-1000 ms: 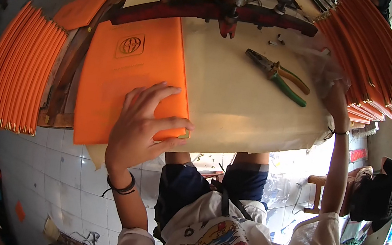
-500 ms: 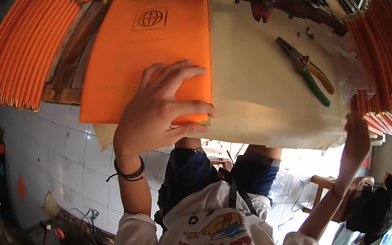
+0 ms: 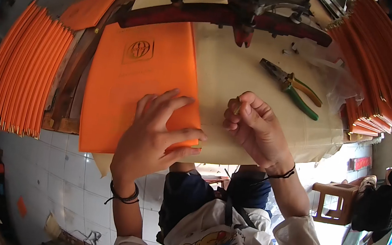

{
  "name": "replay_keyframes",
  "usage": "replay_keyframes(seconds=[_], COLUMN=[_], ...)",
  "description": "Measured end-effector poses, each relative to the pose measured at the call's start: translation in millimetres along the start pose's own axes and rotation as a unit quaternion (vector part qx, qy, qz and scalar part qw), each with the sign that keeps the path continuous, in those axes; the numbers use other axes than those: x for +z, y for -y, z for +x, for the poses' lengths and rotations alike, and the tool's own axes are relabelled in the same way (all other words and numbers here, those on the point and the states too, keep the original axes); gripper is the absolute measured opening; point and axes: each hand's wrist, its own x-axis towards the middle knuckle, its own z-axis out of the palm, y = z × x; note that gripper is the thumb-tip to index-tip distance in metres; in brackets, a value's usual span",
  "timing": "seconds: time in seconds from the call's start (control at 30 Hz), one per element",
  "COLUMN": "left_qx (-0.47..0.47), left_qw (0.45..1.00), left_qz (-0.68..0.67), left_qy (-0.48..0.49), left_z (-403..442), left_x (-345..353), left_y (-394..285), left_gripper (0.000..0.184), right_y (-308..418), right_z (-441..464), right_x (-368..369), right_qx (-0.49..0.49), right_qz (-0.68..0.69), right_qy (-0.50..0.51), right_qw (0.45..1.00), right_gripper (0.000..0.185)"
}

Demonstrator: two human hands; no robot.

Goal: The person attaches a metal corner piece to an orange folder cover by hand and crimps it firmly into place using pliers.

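An orange folder [image 3: 126,96] with a dark round emblem lies on the brown paper covering the bench. My left hand [image 3: 153,131] rests spread over its lower right part, fingers apart, the thumb and index finger at the corner by the near edge. Just right of the folder, above the paper, my right hand [image 3: 261,130] pinches a small gold-coloured metal piece [image 3: 237,109] between thumb and fingertips. Its exact shape is partly hidden. Pliers [image 3: 291,89] with green and yellow handles lie beyond my right hand, jaws toward the back left.
A red metal bar with a dark press-like fixture [image 3: 244,25] spans the bench behind the folder. Stacks of orange folders with gold corners stand at the left [image 3: 26,75] and right [image 3: 378,69]. A brown stool [image 3: 332,201] is at lower right.
My right hand has moved from the right-hand stack to beside the folder, now pinching the small gold piece. My left hand stays on the folder. The whole view has shifted slightly.
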Motion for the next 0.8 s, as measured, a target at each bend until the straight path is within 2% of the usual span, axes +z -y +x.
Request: replay_keyframes(seconds=[0.13, 0.17, 0.3, 0.4, 0.43, 0.53, 0.67, 0.8], left_qx=[-0.003, -0.002, 0.003, 0.019, 0.023, 0.038, 0.050, 0.063], left_qw=[1.000, 1.000, 0.999, 0.995, 0.994, 0.989, 0.986, 0.984], left_qz=[0.000, 0.005, 0.026, 0.074, 0.075, 0.086, 0.086, 0.079], left_qy=[-0.013, -0.018, -0.040, -0.059, -0.070, -0.110, -0.136, -0.148], left_z=[-2.0, -2.4, -4.7, -3.2, -3.1, -1.5, -0.3, -1.8], left_x=[3.4, 4.2, 6.6, 1.5, -0.1, -7.2, -14.8, -11.8], left_y=[-0.1, -0.5, -4.3, -9.4, -10.3, -8.8, -7.8, -2.9], left_gripper=[0.030, 0.030, 0.034, 0.037, 0.038, 0.040, 0.043, 0.043], right_y=[-0.7, -1.3, -7.7, -18.6, -15.4, -11.8, -17.8, -25.6], right_z=[-1.5, -0.4, 0.2, -13.8, -16.8, -25.0, -26.1, -27.0], right_x=[-6.1, -11.1, 1.8, 12.2, 9.6, 2.4, 1.1, -2.4], right_qx=[-0.013, -0.019, -0.104, -0.206, -0.247, -0.300, -0.321, -0.337], right_qz=[-0.031, -0.060, -0.229, -0.456, -0.555, -0.646, -0.677, -0.726], right_qy=[-0.006, 0.009, -0.032, -0.037, -0.017, 0.053, 0.137, 0.134], right_qw=[0.999, 0.998, 0.967, 0.865, 0.794, 0.700, 0.647, 0.584], right_gripper=[0.014, 0.015, 0.014, 0.014, 0.017, 0.021, 0.025, 0.032])
